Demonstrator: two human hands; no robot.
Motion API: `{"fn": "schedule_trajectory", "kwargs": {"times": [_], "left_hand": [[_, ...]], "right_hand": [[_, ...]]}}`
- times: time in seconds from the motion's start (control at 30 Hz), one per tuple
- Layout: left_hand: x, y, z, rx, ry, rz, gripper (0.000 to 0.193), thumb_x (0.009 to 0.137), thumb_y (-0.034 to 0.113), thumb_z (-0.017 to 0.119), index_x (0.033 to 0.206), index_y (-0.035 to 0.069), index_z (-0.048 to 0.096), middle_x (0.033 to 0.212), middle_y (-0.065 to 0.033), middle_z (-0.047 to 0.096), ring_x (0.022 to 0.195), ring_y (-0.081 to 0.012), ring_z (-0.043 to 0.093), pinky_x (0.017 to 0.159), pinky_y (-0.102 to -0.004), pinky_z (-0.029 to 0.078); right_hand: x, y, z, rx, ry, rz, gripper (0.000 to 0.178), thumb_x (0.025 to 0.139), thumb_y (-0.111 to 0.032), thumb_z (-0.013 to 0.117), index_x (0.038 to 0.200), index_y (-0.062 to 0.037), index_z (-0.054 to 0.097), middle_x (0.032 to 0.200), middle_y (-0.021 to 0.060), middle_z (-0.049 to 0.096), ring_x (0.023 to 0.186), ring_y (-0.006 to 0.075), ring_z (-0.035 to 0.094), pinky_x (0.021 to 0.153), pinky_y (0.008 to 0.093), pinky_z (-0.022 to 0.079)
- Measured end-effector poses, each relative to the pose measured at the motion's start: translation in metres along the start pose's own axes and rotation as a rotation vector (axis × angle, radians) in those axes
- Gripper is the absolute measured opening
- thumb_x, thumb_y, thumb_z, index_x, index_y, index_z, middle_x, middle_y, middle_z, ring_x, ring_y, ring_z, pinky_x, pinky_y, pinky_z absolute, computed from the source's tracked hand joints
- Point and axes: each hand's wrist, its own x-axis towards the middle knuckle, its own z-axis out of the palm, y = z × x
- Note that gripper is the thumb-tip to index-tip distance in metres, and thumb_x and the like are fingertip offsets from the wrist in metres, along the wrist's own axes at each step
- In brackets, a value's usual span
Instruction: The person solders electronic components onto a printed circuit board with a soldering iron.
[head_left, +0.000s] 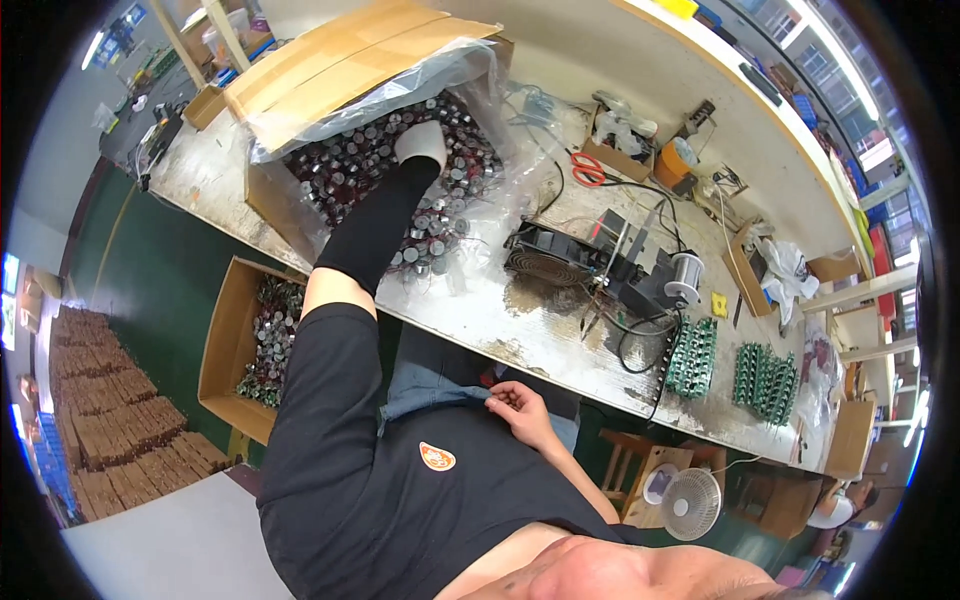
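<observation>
My left arm, in a black sleeve, reaches into a large cardboard box (275,210) on the bench. The left hand (421,143) wears a white glove and lies on a heap of small round silver motors (350,160) with red wires. Its fingertips are hidden among them, so I cannot tell if it grips one. A clear plastic liner (480,75) lines the box, and several motors spill onto its front part. My bare right hand (522,412) is at my lap, beside blue denim (430,388). Its fingers are curled together; what they hold, if anything, is hidden.
On the bench stand a black fan (548,255), a solder wire spool (684,277), red-handled scissors (588,170) and green circuit boards (690,358). A carton of motors (225,350) sits below the bench at left. A white fan (692,503) is at lower right.
</observation>
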Motion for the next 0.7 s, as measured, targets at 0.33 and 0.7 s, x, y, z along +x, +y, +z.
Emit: {"fn": "schedule_trajectory", "kwargs": {"times": [0.33, 0.7], "left_hand": [[-0.019, -0.008, -0.019, -0.607, 0.027, -0.005, 0.036, 0.077, 0.03, 0.068, 0.098, 0.001, 0.069, 0.093, -0.0159, 0.069, 0.085, -0.0284, 0.066, 0.08, -0.0385, 0.049], [-0.217, 0.026, -0.092, -1.607, -0.351, -0.244, 0.018, 0.092, 0.025, 0.061, 0.092, 0.007, 0.058, 0.07, 0.0, 0.057, 0.056, -0.0093, 0.051, 0.052, -0.0223, 0.043]], "right_hand": [[-0.048, -0.002, -0.044, 0.03, 0.154, -0.003, 0.021, 0.084, -0.01, 0.07, 0.102, -0.0004, 0.061, 0.087, 0.0013, 0.063, 0.078, 0.0063, 0.057, 0.072, 0.0213, 0.047], [-0.115, -0.091, -0.201, -0.057, 1.242, -0.626, 0.016, 0.083, -0.007, 0.067, 0.097, -0.002, 0.061, 0.083, 0.0035, 0.064, 0.073, 0.0098, 0.06, 0.061, 0.0229, 0.047]]}}
